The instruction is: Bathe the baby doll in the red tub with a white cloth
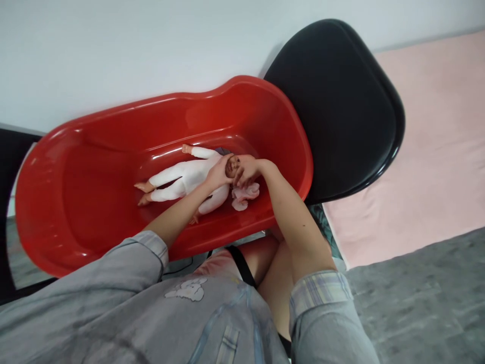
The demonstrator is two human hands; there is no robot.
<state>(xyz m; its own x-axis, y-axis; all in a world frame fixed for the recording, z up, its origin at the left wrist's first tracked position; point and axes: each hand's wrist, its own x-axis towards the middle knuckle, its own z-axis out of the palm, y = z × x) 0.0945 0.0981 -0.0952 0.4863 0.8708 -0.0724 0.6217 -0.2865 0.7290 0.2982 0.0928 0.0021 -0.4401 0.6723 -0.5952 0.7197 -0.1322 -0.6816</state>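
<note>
A baby doll with a white body lies on its back in a red baby bathtub, its feet toward the left and its head toward the right. My left hand is curled against the doll's head and neck from the left. From the other side, my right hand bends over the head, its fingers gripping near the face and partly covering it. A crumpled pink cloth lies just below my right hand, beside the head. Something dark and small shows behind the head, too covered to name.
A black chair stands against the tub's right end, and another dark piece of furniture is at its left end. A pink sheet spreads at the right. The pale wall rises behind the tub.
</note>
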